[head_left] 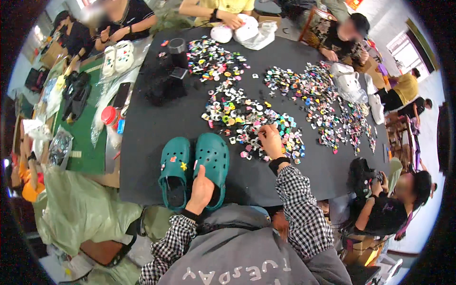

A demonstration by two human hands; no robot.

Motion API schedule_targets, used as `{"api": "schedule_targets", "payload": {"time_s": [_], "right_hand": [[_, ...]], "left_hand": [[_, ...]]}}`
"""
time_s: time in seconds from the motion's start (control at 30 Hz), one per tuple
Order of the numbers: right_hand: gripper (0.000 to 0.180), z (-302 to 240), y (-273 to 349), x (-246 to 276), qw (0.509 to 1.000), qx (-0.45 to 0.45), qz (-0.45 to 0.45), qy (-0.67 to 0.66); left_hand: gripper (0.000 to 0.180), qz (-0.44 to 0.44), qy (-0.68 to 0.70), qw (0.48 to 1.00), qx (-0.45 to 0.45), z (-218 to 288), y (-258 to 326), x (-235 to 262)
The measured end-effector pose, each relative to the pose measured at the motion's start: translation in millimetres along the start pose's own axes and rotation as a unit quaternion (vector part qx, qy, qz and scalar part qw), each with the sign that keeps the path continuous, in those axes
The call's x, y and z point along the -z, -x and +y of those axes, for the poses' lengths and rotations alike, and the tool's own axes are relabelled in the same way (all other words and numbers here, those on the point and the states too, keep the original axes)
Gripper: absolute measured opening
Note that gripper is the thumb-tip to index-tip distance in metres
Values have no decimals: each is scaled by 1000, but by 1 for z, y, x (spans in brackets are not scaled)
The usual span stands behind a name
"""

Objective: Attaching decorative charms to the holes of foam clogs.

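A pair of teal foam clogs lies at the table's near edge, toes pointing away from me. The left clog (176, 148) carries a few small charms, among them a yellow star-shaped charm (184, 166). No charms show on the right clog (212, 148), whose upper has round holes. My left hand (201, 191) grips this clog near its opening, thumb on top. At the near side of a loose pile of colourful shoe charms (237, 111), my right hand (271, 141) has its fingers bent together among the pieces. Whatever is between its fingertips is hidden.
More charms (323, 99) spread across the black table (156, 128). White clogs (118, 58), a phone (121, 95) and a red-lidded jar (109, 115) lie on the left. A dark cup (177, 52) stands farther back. Other people sit around the table, one handling white shoes (246, 27).
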State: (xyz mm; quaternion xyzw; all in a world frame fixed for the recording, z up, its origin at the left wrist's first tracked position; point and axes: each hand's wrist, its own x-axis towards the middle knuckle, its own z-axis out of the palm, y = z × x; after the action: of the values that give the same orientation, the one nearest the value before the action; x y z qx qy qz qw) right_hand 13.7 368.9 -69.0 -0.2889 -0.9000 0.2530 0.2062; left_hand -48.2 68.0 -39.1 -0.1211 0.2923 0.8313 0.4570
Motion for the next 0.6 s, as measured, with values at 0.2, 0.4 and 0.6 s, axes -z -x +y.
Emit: {"api": "schedule_targets", "payload": {"time_s": [0.2,0.4,0.6], "right_hand": [[16,5,5,0,998,4,-16,-64],[13,-13,8,7,999,8,-7,-49],[13,-35,17,10,994,-19,-38,-104]], "left_hand": [[37,-4,7,1000,8,0,-1,16],[40,-117,34,992,-8,-6,-3,30],[43,11,-14,1000,-16,-4,2,-2]]}}
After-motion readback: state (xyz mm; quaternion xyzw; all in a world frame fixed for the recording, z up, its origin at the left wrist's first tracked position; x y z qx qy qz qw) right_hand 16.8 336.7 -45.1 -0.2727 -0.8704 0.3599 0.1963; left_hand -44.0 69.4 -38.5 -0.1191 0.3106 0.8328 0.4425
